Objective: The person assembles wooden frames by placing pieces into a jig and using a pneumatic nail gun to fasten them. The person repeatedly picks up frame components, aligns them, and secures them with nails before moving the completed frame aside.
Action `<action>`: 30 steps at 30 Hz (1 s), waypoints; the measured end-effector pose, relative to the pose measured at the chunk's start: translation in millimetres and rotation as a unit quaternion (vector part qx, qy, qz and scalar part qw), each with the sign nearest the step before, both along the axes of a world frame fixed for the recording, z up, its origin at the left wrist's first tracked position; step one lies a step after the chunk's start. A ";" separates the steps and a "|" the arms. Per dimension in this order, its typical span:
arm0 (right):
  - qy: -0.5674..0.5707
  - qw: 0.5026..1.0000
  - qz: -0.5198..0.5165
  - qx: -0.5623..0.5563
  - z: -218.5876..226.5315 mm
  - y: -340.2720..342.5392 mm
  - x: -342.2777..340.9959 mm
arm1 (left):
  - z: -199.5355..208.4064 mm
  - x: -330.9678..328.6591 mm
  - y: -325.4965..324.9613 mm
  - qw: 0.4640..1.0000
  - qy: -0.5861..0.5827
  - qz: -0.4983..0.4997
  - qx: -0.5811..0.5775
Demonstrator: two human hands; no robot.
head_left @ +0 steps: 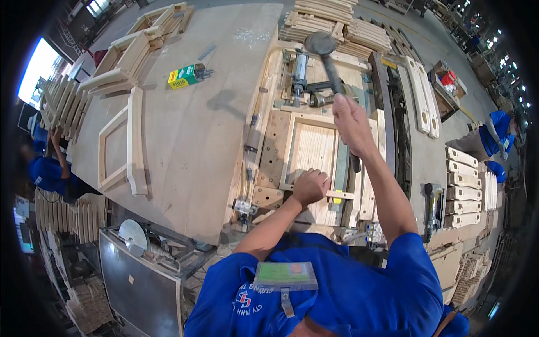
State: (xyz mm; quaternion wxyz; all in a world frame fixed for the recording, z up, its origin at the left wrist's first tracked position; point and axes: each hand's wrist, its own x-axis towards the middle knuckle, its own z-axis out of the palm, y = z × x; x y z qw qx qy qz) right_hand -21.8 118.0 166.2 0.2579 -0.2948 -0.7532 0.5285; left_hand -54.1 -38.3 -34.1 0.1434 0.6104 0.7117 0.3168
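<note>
My right hand (353, 123) is wrapped round the dark handle of a mallet (321, 44), raised over the bench with its round head up and to the far side. Below it, a light wooden frame (288, 151) lies in a clamping jig (269, 146). At the frame's near side, my left hand (310, 187) is closed over the near rail (340, 195), with its fingertips partly hidden. A pneumatic cylinder (300, 70) is fixed to the jig beyond the frame.
Left of the jig, a broad table (191, 135) holds an open-sided wooden frame (133, 135), a green-yellow box (185, 77) and assembled frames (120, 59). Stacked wooden parts (325, 22) stand beyond. A power tool (432, 208) lies at right. Co-workers in blue are at both sides.
</note>
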 end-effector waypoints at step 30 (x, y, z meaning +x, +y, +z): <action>-0.162 0.972 -0.120 0.121 -65.3 -6.7 110.9 | 16.1 -9.7 -3.8 0.990 0.033 0.003 -0.138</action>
